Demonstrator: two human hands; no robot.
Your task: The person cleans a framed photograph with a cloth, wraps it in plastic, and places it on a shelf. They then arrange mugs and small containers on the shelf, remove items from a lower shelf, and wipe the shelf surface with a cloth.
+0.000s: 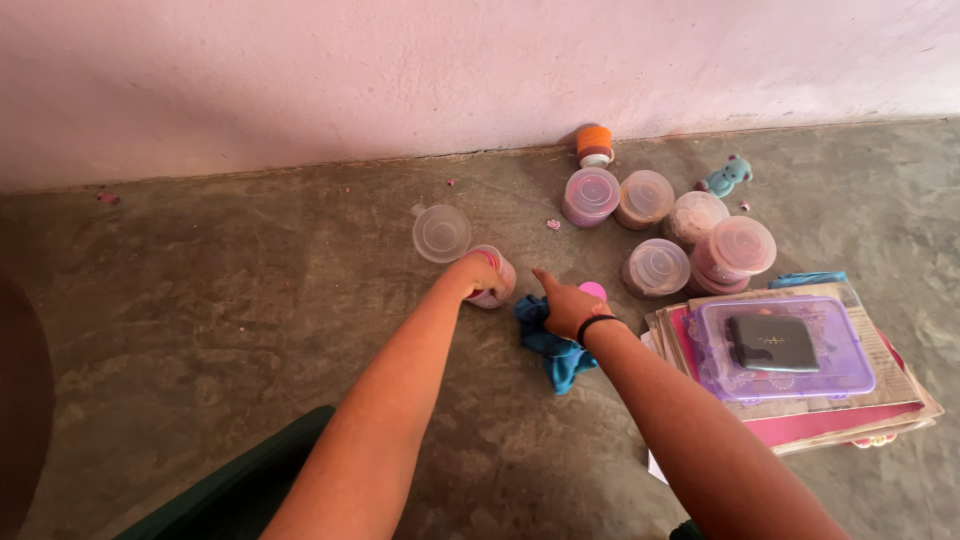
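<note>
Blue cloth point(556, 352) bunched on concrete floor point(250, 300), mid-floor, short of the wall edge; right hand point(572, 307) on it, forefinger out, fist loose.
Left hand point(482, 274) wrapped around small clear jar point(494, 279), just left of cloth. Loose clear lid point(441, 233) touching the jar's far-left side. Pink cap point(593, 290) at right hand's knuckles.

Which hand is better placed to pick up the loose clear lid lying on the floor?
Left. The left hand grips the open container right beside the loose lid; the right hand rests farther away on the blue cloth.
</note>
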